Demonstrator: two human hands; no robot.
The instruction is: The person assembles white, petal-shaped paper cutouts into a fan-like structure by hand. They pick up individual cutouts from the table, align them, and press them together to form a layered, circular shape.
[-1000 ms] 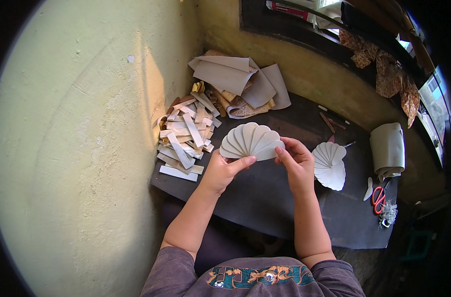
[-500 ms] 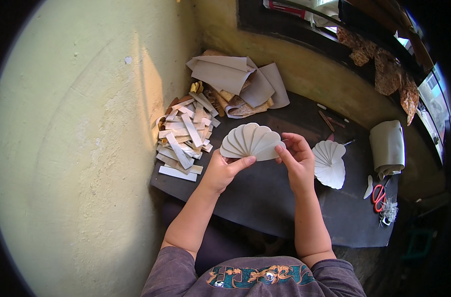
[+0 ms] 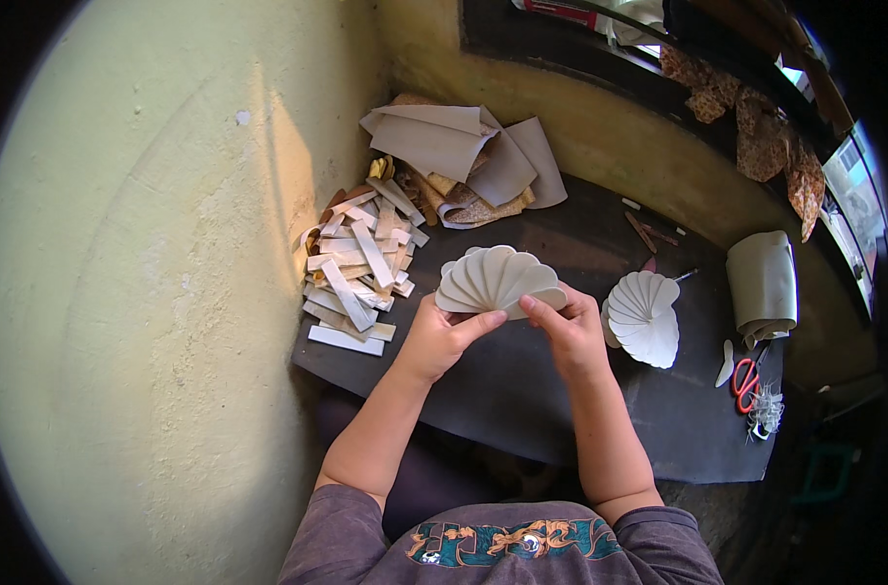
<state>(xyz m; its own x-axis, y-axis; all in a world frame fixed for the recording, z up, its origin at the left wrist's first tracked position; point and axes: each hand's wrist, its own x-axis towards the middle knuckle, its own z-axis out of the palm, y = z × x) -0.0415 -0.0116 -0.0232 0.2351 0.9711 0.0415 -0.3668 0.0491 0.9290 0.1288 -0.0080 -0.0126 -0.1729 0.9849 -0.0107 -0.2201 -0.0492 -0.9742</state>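
Observation:
A fan of pale, overlapping petal-shaped pieces [image 3: 496,277] is held up over the dark table. My left hand [image 3: 446,337] is closed on its lower left side, thumb lying across the front near the point where the petals meet. At the lower right edge, my right hand [image 3: 574,330] also grips the fan, its thumb pressed on the front close to the left thumb. The fingers behind the fan are mostly hidden. Just right of my right hand lies a second, fuller fan of similar white petals [image 3: 645,317].
Pale strips [image 3: 345,292] lie heaped at the left by the wall. Folded sheets [image 3: 434,136] are piled at the back. A greenish-grey roll [image 3: 762,285] stands at the right, near red-handled scissors [image 3: 745,385] and tangled clear thread [image 3: 765,414]. The dark table [image 3: 502,390] meets walls at left and back.
My right hand has moved left and inward along the fan, bringing its thumb next to the left thumb. More of the second fan shows now. The left hand has kept its hold.

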